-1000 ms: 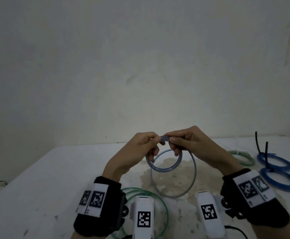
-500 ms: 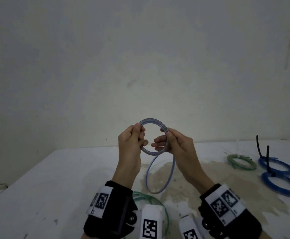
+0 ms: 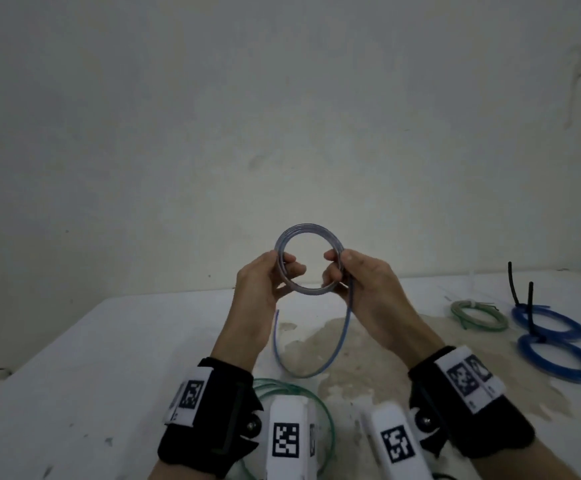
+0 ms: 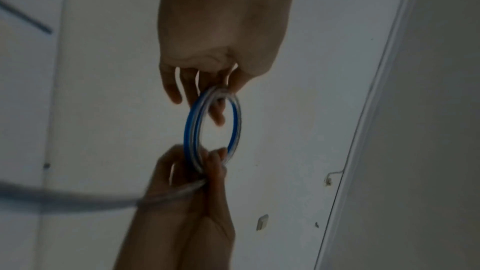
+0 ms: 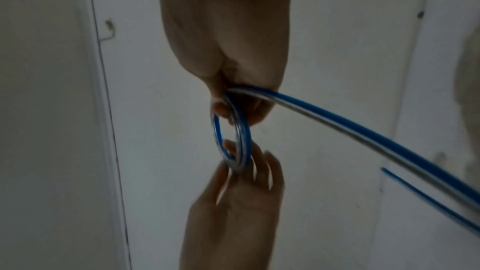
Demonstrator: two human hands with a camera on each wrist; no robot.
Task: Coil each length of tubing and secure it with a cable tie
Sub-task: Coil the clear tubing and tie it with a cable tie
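Left hand [image 3: 265, 285] and right hand [image 3: 365, 282] gripping clear blue-striped tubing coil [image 3: 308, 233] (tail dangling), above table [image 3: 109, 358]

Clear blue-striped tubing [image 3: 308, 263], partly coiled upright, tail hanging.

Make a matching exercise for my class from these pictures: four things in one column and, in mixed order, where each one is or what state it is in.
Things
1. clear tube with a blue stripe
2. two blue coils
3. pale green coil
4. loose green tube

Places or states
A. on the table, tied, just left of the blue ones
B. on the table at the far right, black ties sticking up
C. on the table near the wrists, no tie seen
D. in the air, gripped by the left hand and the right hand, end hanging down

Pairs: 1-D, 2-B, 3-A, 4-C
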